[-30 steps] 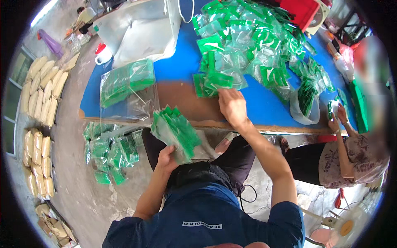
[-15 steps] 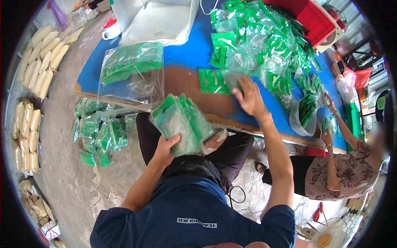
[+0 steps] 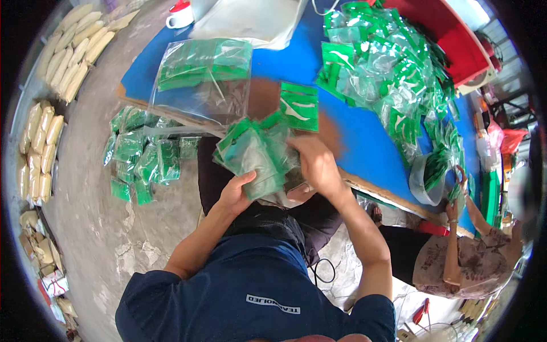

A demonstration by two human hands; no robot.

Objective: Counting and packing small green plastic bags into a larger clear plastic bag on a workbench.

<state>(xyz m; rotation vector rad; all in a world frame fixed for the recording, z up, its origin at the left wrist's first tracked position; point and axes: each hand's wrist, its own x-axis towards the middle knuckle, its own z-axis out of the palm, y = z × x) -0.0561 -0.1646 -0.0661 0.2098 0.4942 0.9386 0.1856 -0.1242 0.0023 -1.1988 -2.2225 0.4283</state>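
My left hand (image 3: 238, 194) grips a fanned stack of small clear plastic packets with green headers (image 3: 253, 162), held above my lap. My right hand (image 3: 318, 164) is at the stack's right edge, slightly blurred, its fingers pinched on a green-and-clear packet (image 3: 280, 135) that overlaps the stack. On the bare brown patch of the table, just beyond the right hand, lies another green packet (image 3: 299, 107). A large clear bag (image 3: 199, 74) with rows of green packets inside rests at the table's near left and hangs over its edge.
A big heap of green packets (image 3: 387, 68) covers the table's right, beside a red crate (image 3: 439, 34). A co-worker (image 3: 456, 251) handles packets by a white tub (image 3: 424, 182). More packets (image 3: 145, 154) lie on the floor at left. A red-lidded mug (image 3: 180, 15) stands far left.
My right hand has come back from the table's packets to the stack, bringing a packet along. The left hand still holds the stack. The whole view has shifted a little.
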